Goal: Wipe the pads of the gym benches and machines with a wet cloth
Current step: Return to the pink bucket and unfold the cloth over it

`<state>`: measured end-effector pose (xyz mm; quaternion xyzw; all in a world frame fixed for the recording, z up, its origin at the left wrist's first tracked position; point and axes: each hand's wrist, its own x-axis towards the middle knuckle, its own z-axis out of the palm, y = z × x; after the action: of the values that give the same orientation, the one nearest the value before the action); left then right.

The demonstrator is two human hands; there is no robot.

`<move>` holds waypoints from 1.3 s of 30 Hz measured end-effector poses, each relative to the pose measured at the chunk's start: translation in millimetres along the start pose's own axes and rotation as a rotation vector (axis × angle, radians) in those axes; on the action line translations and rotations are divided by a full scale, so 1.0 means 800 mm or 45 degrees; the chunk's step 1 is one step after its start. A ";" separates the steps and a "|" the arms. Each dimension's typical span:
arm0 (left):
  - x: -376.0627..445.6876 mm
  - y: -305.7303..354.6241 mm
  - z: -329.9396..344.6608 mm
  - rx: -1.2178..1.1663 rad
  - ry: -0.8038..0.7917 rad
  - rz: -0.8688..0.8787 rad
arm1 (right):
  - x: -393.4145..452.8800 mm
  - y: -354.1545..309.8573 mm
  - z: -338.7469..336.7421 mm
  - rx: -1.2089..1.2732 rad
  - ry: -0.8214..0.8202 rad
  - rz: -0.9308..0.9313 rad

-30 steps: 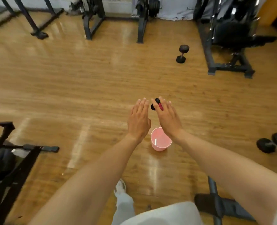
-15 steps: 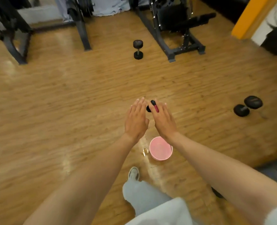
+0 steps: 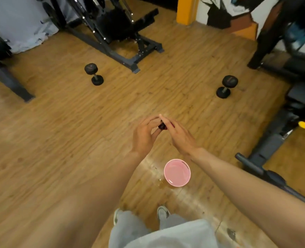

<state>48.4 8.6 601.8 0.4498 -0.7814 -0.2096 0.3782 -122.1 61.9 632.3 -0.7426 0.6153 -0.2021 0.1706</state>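
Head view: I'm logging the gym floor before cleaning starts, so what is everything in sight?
bucket: one, pink, on the floor below the hands
dumbbells: two, black, far left and far right
weight machine: one, black, top centre
bench: one, dark, right edge
small object: one, black and red, between both hands
left hand: fingers curled round the small object
right hand: fingers straight, touching it

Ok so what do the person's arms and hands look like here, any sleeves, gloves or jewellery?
Both forearms are bare from the bottom of the frame up to the wrists; no sleeves show. The left hand and right hand wear no gloves, and no watch, bracelet or ring is visible. Below them are light grey trousers and pale shoes.
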 end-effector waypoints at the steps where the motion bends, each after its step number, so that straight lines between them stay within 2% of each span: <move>1: 0.016 -0.006 0.005 -0.024 -0.034 0.003 | 0.002 0.007 -0.003 0.004 -0.027 0.054; 3: 0.047 -0.010 0.013 -0.102 -0.186 0.023 | 0.004 0.018 -0.007 -0.009 0.023 0.136; 6: 0.088 -0.005 0.021 -0.321 -0.397 0.035 | 0.004 0.025 -0.009 0.103 0.209 0.332; 8: 0.107 -0.005 0.016 -0.407 -0.567 0.136 | 0.008 0.012 -0.011 0.139 0.314 0.446; 10: 0.122 -0.013 0.008 -0.448 -0.703 0.231 | 0.014 -0.006 -0.013 0.172 0.410 0.511; 13: 0.151 -0.027 -0.009 -0.465 -0.820 0.245 | 0.025 -0.031 -0.012 0.224 0.540 0.611; 15: 0.171 -0.036 -0.022 -0.529 -0.953 0.246 | 0.034 -0.045 -0.009 0.404 0.625 0.696; 18: 0.188 -0.039 -0.037 -0.519 -1.225 0.433 | 0.050 -0.069 -0.010 0.669 0.726 0.766; 21: 0.198 -0.038 -0.046 -0.421 -1.271 0.746 | 0.060 -0.089 -0.018 0.737 0.610 0.769; 24: 0.211 -0.034 -0.055 -0.322 -1.205 0.957 | 0.062 -0.102 -0.027 0.609 0.548 0.727; 28: 0.214 -0.036 -0.055 -0.301 -1.196 0.931 | 0.058 -0.118 -0.034 0.518 0.628 0.814; 33: 0.212 -0.028 -0.062 -0.227 -1.283 0.846 | 0.042 -0.120 -0.035 0.363 0.605 0.924; 36: 0.210 -0.021 -0.067 -0.367 -1.380 0.712 | 0.031 -0.123 -0.041 0.609 0.534 0.952; 39: 0.211 -0.012 -0.070 -0.520 -1.425 0.511 | 0.015 -0.121 -0.047 0.932 0.538 1.087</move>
<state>45.3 -141.1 698.7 0.0353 -0.8745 -0.4833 0.0219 -57.3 67.5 714.4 -0.2665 0.7702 -0.4578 0.3552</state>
